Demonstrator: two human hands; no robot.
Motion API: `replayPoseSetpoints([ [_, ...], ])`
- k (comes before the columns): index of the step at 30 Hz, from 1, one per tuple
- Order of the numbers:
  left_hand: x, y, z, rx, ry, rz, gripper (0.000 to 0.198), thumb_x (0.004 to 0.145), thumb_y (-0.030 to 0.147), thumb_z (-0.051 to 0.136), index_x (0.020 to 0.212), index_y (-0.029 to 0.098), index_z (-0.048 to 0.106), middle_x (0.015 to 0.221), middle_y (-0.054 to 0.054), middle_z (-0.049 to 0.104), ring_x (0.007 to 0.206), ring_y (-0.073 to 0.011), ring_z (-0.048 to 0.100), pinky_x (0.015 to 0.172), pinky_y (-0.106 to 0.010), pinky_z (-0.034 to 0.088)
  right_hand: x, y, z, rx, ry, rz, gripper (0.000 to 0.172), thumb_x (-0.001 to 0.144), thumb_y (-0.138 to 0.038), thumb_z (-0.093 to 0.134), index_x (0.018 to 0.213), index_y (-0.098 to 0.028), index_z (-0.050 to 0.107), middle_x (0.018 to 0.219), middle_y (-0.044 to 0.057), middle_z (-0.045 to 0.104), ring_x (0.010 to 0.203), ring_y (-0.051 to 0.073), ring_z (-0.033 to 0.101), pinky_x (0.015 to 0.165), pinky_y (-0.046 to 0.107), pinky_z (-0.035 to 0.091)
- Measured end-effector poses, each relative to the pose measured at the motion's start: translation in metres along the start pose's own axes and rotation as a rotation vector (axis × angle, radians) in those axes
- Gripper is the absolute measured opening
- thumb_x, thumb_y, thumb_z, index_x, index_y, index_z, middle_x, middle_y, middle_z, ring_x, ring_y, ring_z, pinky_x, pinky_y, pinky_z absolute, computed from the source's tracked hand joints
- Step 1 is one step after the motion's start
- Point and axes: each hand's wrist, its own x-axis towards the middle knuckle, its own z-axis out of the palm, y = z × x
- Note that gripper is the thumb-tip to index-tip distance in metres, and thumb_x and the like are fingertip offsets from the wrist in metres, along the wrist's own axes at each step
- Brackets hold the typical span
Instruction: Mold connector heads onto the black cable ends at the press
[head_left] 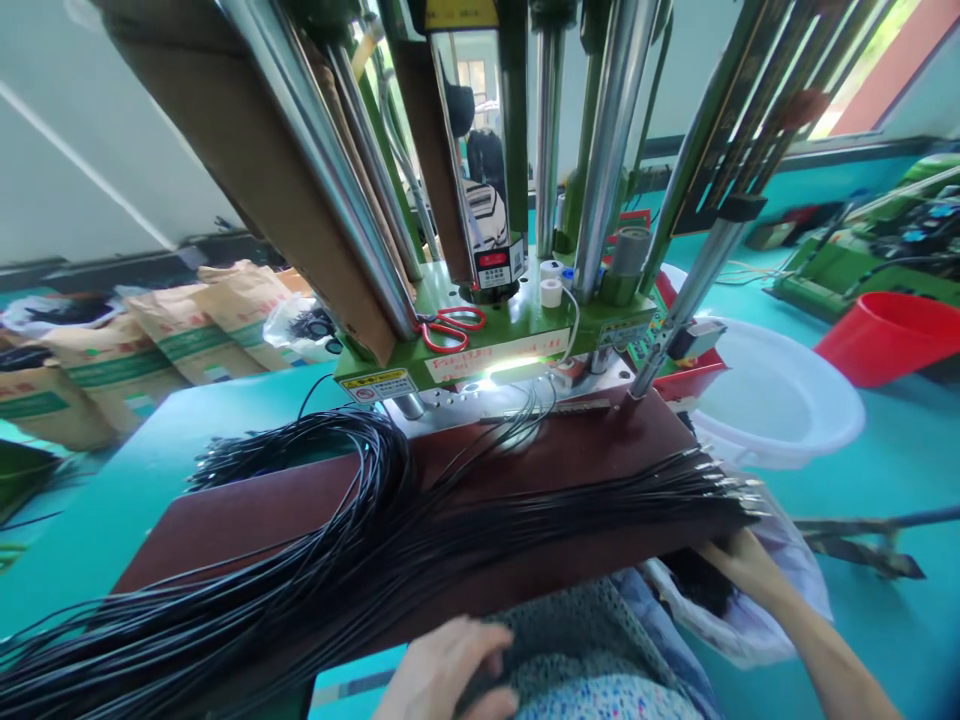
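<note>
A thick bundle of black cables point(517, 520) stretches across the dark red-brown board point(262, 497), its metal-tipped ends gathered at the right edge. My right hand point(739, 562) is just below those ends, by the board's right corner; its fingertips are hidden, so I cannot tell what they hold. In front of the board, above my lap, my left hand point(454, 665) is loosely curved, thumb apart from the fingers, with nothing visible in it. Behind the bundle stands a green press machine point(517, 325) with steel columns and a lit strip. A few thin cables run toward its metal plate.
Red-handled scissors point(450, 330) lie on the machine ledge. To the right are a white plastic-lined container point(795, 590) holding black material, a large white basin point(780, 390) and a red bucket point(892, 335). Paper sacks point(172, 325) stand at the left.
</note>
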Motion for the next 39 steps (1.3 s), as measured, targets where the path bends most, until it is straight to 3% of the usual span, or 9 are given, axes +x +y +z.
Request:
replayPoseSetpoints([
  [4, 0.092, 0.053, -0.001, 0.261, 0.239, 0.271, 0.030, 0.084, 0.031, 0.050, 0.111, 0.019, 0.055, 0.113, -0.009, 0.058, 0.108, -0.0222, 0.049, 0.094, -0.039, 0.041, 0.001, 0.004, -0.005, -0.226, -0.017, -0.085, 0.047, 0.069, -0.049, 0.050, 0.095, -0.011, 0.062, 0.103, 0.017, 0.065, 0.100, 0.035, 0.058, 0.088, 0.044, 0.046],
  [7, 0.142, 0.068, 0.002, 0.492, 0.199, 0.236, 0.033, 0.080, 0.033, 0.057, 0.108, 0.016, 0.054, 0.107, -0.009, 0.057, 0.101, -0.0243, 0.052, 0.084, -0.040, 0.045, -0.004, 0.004, -0.013, -0.341, -0.009, -0.134, 0.050, 0.073, -0.042, 0.048, 0.107, -0.007, 0.056, 0.113, 0.021, 0.059, 0.106, 0.033, 0.055, 0.093, 0.044, 0.042],
  [10, 0.162, 0.070, 0.002, 0.644, 0.063, 0.278, 0.027, 0.080, 0.032, 0.058, 0.101, 0.016, 0.054, 0.095, -0.007, 0.058, 0.089, -0.0211, 0.055, 0.075, -0.033, 0.047, -0.018, -0.001, -0.023, -0.370, -0.047, -0.161, 0.048, 0.074, -0.034, 0.047, 0.114, -0.008, 0.051, 0.119, 0.019, 0.056, 0.109, 0.029, 0.054, 0.097, 0.043, 0.039],
  [14, 0.165, 0.067, -0.006, 0.733, 0.023, 0.406, 0.010, 0.085, 0.023, 0.047, 0.090, 0.016, 0.054, 0.090, -0.005, 0.057, 0.084, -0.0179, 0.055, 0.067, -0.026, 0.046, -0.040, -0.024, -0.035, -0.362, -0.209, -0.144, 0.045, 0.076, -0.027, 0.046, 0.118, -0.011, 0.052, 0.122, 0.015, 0.056, 0.109, 0.027, 0.054, 0.095, 0.041, 0.041],
  [20, 0.162, 0.075, -0.026, 0.391, 0.295, 0.378, 0.010, 0.081, 0.014, 0.047, 0.087, 0.017, 0.054, 0.087, -0.004, 0.059, 0.085, -0.0168, 0.054, 0.077, -0.029, 0.044, -0.056, -0.079, -0.041, -0.229, -0.365, -0.211, 0.038, 0.081, -0.026, 0.050, 0.118, -0.020, 0.057, 0.116, 0.008, 0.062, 0.104, 0.024, 0.057, 0.089, 0.034, 0.045],
  [25, 0.157, 0.082, -0.048, 0.026, 0.342, 0.272, 0.004, 0.078, 0.020, 0.052, 0.080, 0.019, 0.055, 0.076, 0.001, 0.060, 0.072, -0.0133, 0.054, 0.068, -0.026, 0.043, -0.049, -0.123, -0.027, 0.040, -0.389, -0.359, 0.032, 0.086, -0.031, 0.050, 0.114, -0.019, 0.059, 0.092, 0.005, 0.068, 0.082, 0.018, 0.062, 0.076, 0.029, 0.048],
  [30, 0.153, 0.081, -0.060, -0.095, 0.423, 0.272, 0.007, 0.076, 0.024, 0.054, 0.080, 0.019, 0.057, 0.075, 0.001, 0.061, 0.070, -0.0133, 0.055, 0.067, -0.025, 0.043, -0.029, -0.154, -0.003, 0.377, -0.391, -0.405, 0.024, 0.086, -0.031, 0.050, 0.100, -0.016, 0.064, 0.076, 0.005, 0.067, 0.067, 0.014, 0.060, 0.062, 0.025, 0.047],
  [36, 0.155, 0.074, -0.053, -0.067, 0.583, 0.281, 0.015, 0.082, 0.030, 0.048, 0.090, 0.019, 0.055, 0.080, -0.002, 0.063, 0.075, -0.0155, 0.059, 0.072, -0.028, 0.044, -0.013, -0.169, 0.012, 0.857, -0.469, -0.221, 0.022, 0.080, -0.033, 0.060, 0.093, -0.015, 0.065, 0.065, 0.003, 0.066, 0.056, 0.012, 0.059, 0.057, 0.025, 0.047],
  [39, 0.153, 0.074, -0.051, -0.115, 0.550, 0.264, 0.014, 0.083, 0.031, 0.047, 0.088, 0.019, 0.053, 0.071, 0.001, 0.061, 0.066, -0.0138, 0.058, 0.067, -0.026, 0.043, -0.009, -0.176, 0.019, 1.066, -0.510, -0.167, 0.024, 0.079, -0.030, 0.063, 0.096, -0.015, 0.065, 0.068, 0.004, 0.068, 0.058, 0.013, 0.060, 0.057, 0.025, 0.046],
])
